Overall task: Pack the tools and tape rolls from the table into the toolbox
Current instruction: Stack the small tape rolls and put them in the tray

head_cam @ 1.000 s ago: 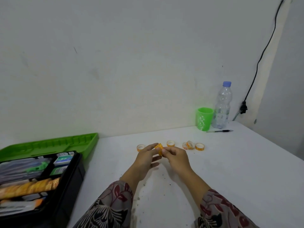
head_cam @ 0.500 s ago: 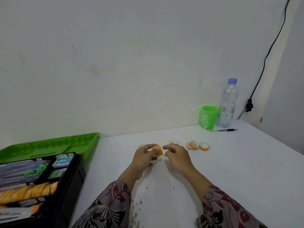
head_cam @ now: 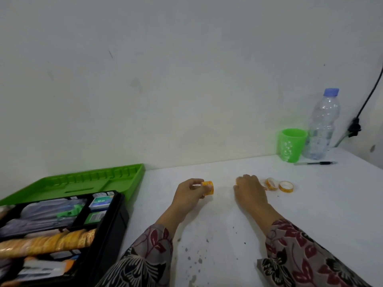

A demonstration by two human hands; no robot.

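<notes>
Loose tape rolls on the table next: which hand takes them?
Right. The right hand lies beside the loose tape rolls, while the left hand is busy gripping a roll stack and sits nearer the toolbox.

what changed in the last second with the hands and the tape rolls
The hands parted. The right hand let go of the stacked tape rolls and moved right, up to the loose tape rolls on the table; whether it grips one is hidden. The left hand keeps hold of the stack. Those loose rolls and the open toolbox stayed put.
</notes>
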